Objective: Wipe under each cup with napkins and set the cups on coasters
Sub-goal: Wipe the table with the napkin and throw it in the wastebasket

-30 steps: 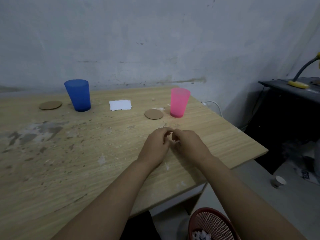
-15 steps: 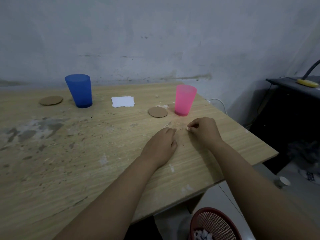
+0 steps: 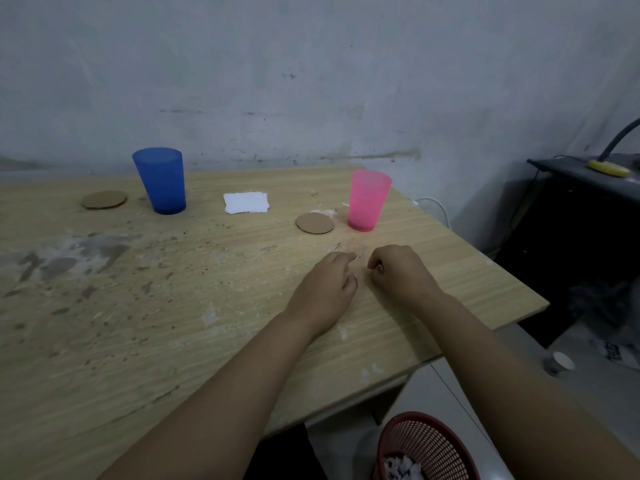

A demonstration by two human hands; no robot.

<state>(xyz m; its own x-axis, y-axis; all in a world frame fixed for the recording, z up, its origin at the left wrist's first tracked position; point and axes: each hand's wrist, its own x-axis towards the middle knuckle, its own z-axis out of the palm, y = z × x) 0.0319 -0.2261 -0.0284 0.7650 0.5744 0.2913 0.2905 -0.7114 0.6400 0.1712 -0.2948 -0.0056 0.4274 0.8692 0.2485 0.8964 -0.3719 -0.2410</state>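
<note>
Presently both cups stand upright on the bare table, mouths up, long axes vertical, each flaring toward the rim. The blue cup is at the far left; the pink cup is at the far right, near the table's right edge. Neither sits on a coaster. One coaster lies flat just left of the blue cup, apart from it; the other coaster lies flat just left of the pink cup, close but not touching. A white napkin lies flat between the two cups, its longer side running left to right.

Change noted: a second ago the two hands were pinched together at their fingertips nearer the viewer; they have since parted and shifted slightly toward the pink cup. The left hand now rests palm down on the table, fingers loosely curled and holding nothing visible. The right hand is curled with fingertips drawn in toward the thumb; whether a small scrap is pinched there cannot be told.

Assessment: the cups, coasters and napkin are unmoved, so wiping and placing appear not yet begun. The hands seem occupied with debris on the table surface rather than the task items. A red basket holding white scraps stands on the floor below the near right table edge.
</note>
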